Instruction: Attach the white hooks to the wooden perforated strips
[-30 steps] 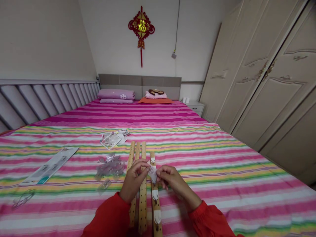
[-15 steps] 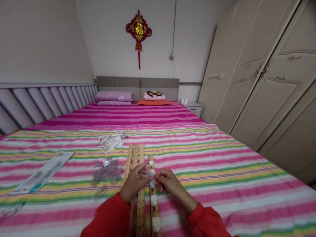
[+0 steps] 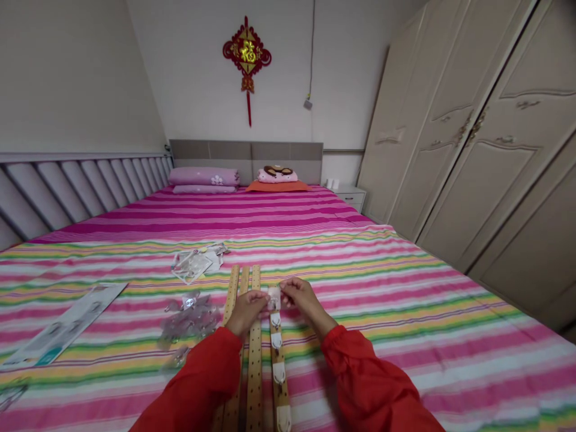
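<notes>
Between my fingertips, over the far end of a wooden strip with holes (image 3: 282, 393), is a small clear adhesive hook (image 3: 274, 297). My left hand (image 3: 246, 312) pinches its left edge, and the fingers of my right hand (image 3: 303, 300) close on its right edge. Several white hooks (image 3: 279, 373) sit in a row along that strip. Beside it, under and next to my left forearm, lie three more perforated wooden strips (image 3: 254, 360). To the left is a heap of clear adhesive hooks (image 3: 191, 315). I cannot tell whether the held hook touches the wood.
A long hook package (image 3: 67, 324) lies at left, with a wire item (image 3: 11, 393) near it. Clear packets and papers (image 3: 198, 263) lie beyond the heap. Folded bedding (image 3: 204, 178) rests by the headboard (image 3: 211, 150). A rail (image 3: 81, 186) borders the left; a wardrobe (image 3: 450, 132) stands right.
Both hands have moved forward along the strip to its far end, uncovering the white hooks. The clear hook is now held flat between them. The view has shifted slightly.
</notes>
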{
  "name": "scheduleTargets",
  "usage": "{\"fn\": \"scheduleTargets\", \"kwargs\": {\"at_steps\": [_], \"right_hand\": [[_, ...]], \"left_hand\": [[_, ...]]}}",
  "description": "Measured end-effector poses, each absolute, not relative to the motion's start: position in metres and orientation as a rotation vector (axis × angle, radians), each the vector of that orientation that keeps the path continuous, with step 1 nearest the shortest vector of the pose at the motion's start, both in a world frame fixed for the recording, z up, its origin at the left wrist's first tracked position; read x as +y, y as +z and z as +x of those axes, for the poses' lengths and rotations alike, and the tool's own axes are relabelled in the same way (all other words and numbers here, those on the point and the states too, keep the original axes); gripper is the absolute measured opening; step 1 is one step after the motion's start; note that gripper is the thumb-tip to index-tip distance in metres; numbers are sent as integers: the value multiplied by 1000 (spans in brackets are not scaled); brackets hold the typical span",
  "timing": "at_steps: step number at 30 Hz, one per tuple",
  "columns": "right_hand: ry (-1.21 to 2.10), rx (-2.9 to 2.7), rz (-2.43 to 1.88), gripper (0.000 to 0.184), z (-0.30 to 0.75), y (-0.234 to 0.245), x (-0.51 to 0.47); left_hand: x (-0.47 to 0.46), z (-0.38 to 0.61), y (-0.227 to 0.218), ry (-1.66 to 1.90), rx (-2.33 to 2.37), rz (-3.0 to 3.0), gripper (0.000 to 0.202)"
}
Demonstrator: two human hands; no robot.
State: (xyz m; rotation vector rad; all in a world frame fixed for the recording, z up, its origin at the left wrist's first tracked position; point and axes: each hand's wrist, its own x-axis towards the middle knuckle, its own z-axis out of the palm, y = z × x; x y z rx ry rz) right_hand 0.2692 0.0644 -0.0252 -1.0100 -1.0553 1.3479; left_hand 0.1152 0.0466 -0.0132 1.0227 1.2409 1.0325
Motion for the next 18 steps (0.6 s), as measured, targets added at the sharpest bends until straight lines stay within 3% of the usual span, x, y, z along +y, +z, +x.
{"fn": "scheduleTargets", "kwargs": {"at_steps": [4, 10, 18], "right_hand": [[1356, -983, -1040, 23, 265, -37, 78], [1315, -925, -1072, 17, 256, -49, 101], [1239, -862, -1149, 5, 249, -72, 111]], "left_hand": [[71, 122, -17, 1121, 1322, 988, 16], [100, 129, -25, 1084, 1476, 1137, 6], [114, 127, -39, 929, 1766, 1519, 12]]}}
